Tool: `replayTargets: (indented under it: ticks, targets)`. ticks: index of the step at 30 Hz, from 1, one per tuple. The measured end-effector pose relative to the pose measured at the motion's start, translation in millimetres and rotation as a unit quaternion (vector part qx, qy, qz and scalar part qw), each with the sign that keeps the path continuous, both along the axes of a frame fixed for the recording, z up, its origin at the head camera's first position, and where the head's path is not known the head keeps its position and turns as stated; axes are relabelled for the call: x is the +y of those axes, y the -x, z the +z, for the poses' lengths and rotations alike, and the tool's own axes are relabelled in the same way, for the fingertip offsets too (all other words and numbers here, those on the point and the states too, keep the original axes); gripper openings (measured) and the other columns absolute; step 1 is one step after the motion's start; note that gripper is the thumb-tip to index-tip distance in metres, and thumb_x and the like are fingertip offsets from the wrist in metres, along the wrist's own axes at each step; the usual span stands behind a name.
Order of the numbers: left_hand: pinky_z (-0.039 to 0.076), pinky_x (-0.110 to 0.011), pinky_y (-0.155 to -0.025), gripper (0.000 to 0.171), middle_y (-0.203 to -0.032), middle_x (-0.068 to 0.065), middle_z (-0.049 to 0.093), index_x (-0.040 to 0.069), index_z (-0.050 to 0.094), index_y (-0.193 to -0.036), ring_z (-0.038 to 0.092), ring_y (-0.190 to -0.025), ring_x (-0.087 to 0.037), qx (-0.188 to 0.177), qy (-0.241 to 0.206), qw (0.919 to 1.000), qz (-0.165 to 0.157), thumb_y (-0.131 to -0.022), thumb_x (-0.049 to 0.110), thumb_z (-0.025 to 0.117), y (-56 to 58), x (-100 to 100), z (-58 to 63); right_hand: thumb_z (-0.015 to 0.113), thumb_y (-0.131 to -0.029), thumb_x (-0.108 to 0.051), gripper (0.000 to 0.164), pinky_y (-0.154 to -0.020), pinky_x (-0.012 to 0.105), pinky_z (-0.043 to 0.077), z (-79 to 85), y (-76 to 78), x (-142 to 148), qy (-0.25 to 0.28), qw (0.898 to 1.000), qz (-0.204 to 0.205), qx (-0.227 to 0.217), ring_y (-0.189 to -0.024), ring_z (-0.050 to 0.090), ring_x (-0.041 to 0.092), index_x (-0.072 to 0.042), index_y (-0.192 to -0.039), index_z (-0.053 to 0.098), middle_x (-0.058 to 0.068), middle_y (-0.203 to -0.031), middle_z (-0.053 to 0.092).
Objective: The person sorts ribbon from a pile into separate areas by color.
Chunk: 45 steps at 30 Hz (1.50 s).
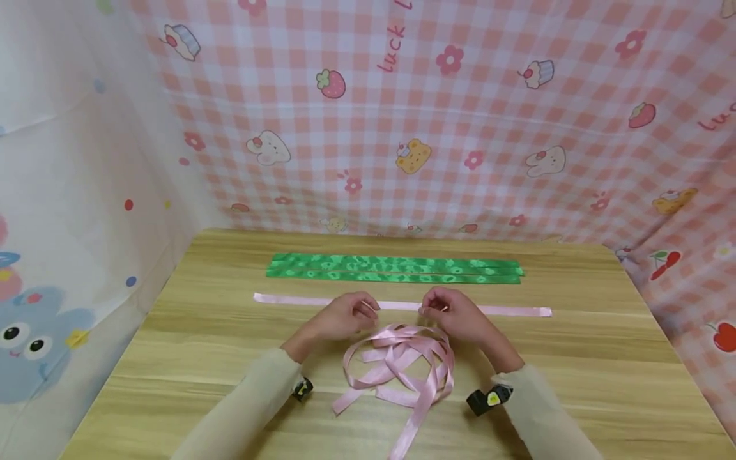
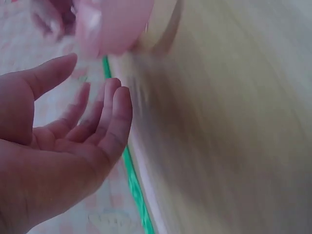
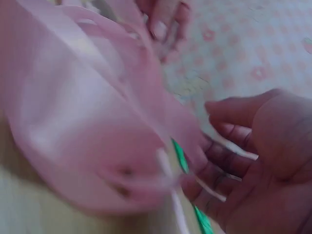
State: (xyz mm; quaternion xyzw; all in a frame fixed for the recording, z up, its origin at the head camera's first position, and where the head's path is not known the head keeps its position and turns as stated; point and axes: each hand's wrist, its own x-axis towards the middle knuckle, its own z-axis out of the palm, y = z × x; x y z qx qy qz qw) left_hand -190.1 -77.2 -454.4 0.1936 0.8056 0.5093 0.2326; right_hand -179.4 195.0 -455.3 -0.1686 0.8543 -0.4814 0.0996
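A loose pile of pink satin ribbon (image 1: 405, 364) lies in loops on the table, one tail running toward the front edge. Just behind it, a straight length of pink ribbon (image 1: 399, 306) lies flat from left to right. My left hand (image 1: 347, 314) hovers by this strip, fingers loosely bent and thumb apart from them; its palm holds nothing in the left wrist view. My right hand (image 1: 454, 313) is over the strip's right half, its fingers also loosely bent. In the right wrist view, the piled ribbon (image 3: 87, 112) looms large and blurred beside that hand's fingers.
Green patterned ribbon strips (image 1: 393, 268) lie side by side toward the back of the wooden table (image 1: 190, 358). A pink checked cloth (image 1: 374, 108) hangs behind, and a white printed cloth (image 1: 75, 160) hangs at the left. Black wrist cameras (image 1: 489, 400) sit under both sleeves.
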Motion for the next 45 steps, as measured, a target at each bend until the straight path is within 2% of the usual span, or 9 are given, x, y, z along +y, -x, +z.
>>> replayTargets:
  ticks: [6, 13, 17, 22, 28, 31, 35, 41, 45]
  targets:
    - [0.053, -0.026, -0.074, 0.032, -0.099, -0.012, 0.069, 0.0, 0.06, -0.112, 0.064, -0.087, -0.015, -0.007, 0.026, 0.9996, 0.001, -0.083, 0.002, 0.074, -6.7, 21, -6.4, 0.071, -0.085, 0.002, 0.01, -0.066, 0.024, 0.049, -10.8, -2.0, -26, -0.011, 0.999, 0.036, -0.013, -0.074, 0.056, 0.013, 0.001, -0.091, 0.062, 0.005, -0.08, 0.063]
    - [0.05, -0.022, -0.064, 0.033, -0.088, -0.011, 0.068, 0.0, 0.059, -0.111, 0.061, -0.074, -0.011, 0.006, 0.034, 0.9994, 0.008, -0.081, -0.009, 0.069, -12.3, 28, -8.0, 0.068, -0.081, 0.008, 0.015, -0.067, 0.024, 0.047, -11.5, -9.1, -37, -0.015, 0.999, 0.031, -0.015, -0.075, 0.056, 0.013, 0.0, -0.093, 0.061, 0.008, -0.082, 0.063]
    - [0.049, -0.024, -0.064, 0.035, -0.088, -0.011, 0.068, -0.001, 0.057, -0.117, 0.061, -0.075, -0.014, -0.034, -0.031, 0.9989, 0.013, -0.084, -0.013, 0.06, -12.7, 25, -8.0, 0.066, -0.081, 0.009, 0.018, -0.068, 0.024, 0.048, -10.5, -11.2, -36, 0.022, 0.998, 0.048, -0.026, -0.078, 0.057, 0.017, 0.001, -0.097, 0.061, 0.012, -0.085, 0.062]
    - [0.05, -0.027, -0.072, 0.043, -0.09, -0.006, 0.065, 0.0, 0.053, -0.128, 0.062, -0.08, -0.015, -0.104, -0.128, 0.9862, 0.013, -0.087, -0.011, 0.059, -12.1, 20, -1.9, 0.065, -0.084, 0.008, 0.031, -0.078, 0.025, 0.052, -10.0, -11.4, -32, 0.087, 0.992, 0.074, -0.05, -0.09, 0.06, 0.022, 0.005, -0.113, 0.054, 0.016, -0.1, 0.062]
    - [0.052, -0.03, -0.083, 0.047, -0.094, -0.003, 0.068, 0.004, 0.049, -0.135, 0.065, -0.089, -0.015, -0.131, -0.197, 0.9715, -0.013, -0.09, -0.004, 0.061, -14.3, 14, 8.5, 0.061, -0.092, 0.004, 0.044, -0.087, 0.026, 0.052, -7.1, -13.0, -26, 0.175, 0.971, 0.142, -0.086, -0.106, 0.063, 0.018, 0.006, -0.132, 0.04, 0.022, -0.119, 0.062]
    - [0.053, -0.033, -0.084, 0.048, -0.096, -0.003, 0.07, 0.005, 0.047, -0.137, 0.067, -0.091, -0.017, -0.138, -0.218, 0.9661, -0.018, -0.092, -0.001, 0.062, -15.9, 12, 14.8, 0.059, -0.095, 0.003, 0.044, -0.086, 0.025, 0.051, -0.8, -14.4, -25, 0.222, 0.955, 0.173, -0.09, -0.102, 0.064, 0.017, 0.008, -0.132, 0.037, 0.02, -0.112, 0.064]
    - [0.054, -0.033, -0.085, 0.049, -0.098, -0.002, 0.071, 0.003, 0.044, -0.14, 0.067, -0.089, -0.017, -0.122, -0.222, 0.9672, -0.015, -0.094, 0.002, 0.062, -18.7, 7, 28.4, 0.058, -0.094, 0.006, 0.034, -0.081, 0.025, 0.051, 12.3, -15.6, -22, 0.264, 0.943, 0.191, -0.066, -0.092, 0.063, 0.015, 0.005, -0.123, 0.041, 0.012, -0.099, 0.064]
    - [0.055, -0.029, -0.075, 0.051, -0.103, -0.013, 0.069, 0.006, 0.042, -0.142, 0.064, -0.069, -0.015, -0.108, -0.235, 0.9641, -0.058, -0.095, -0.003, 0.059, -22.7, -4, 46.6, 0.061, -0.091, 0.007, 0.031, -0.07, 0.023, 0.049, 44.1, -20.5, -15, 0.294, 0.937, 0.188, -0.029, -0.081, 0.055, 0.01, -0.008, -0.114, 0.048, 0.0, -0.088, 0.055]
    - [0.056, -0.03, -0.073, 0.056, -0.106, -0.013, 0.069, 0.006, 0.039, -0.145, 0.065, -0.07, -0.016, -0.102, -0.235, 0.9622, -0.092, -0.093, -0.009, 0.055, -27.0, -13, 58.0, 0.063, -0.091, 0.007, 0.032, -0.06, 0.023, 0.044, 68.7, -27.0, -9, 0.293, 0.938, 0.188, -0.012, -0.075, 0.05, 0.01, -0.01, -0.114, 0.049, -0.001, -0.087, 0.05]
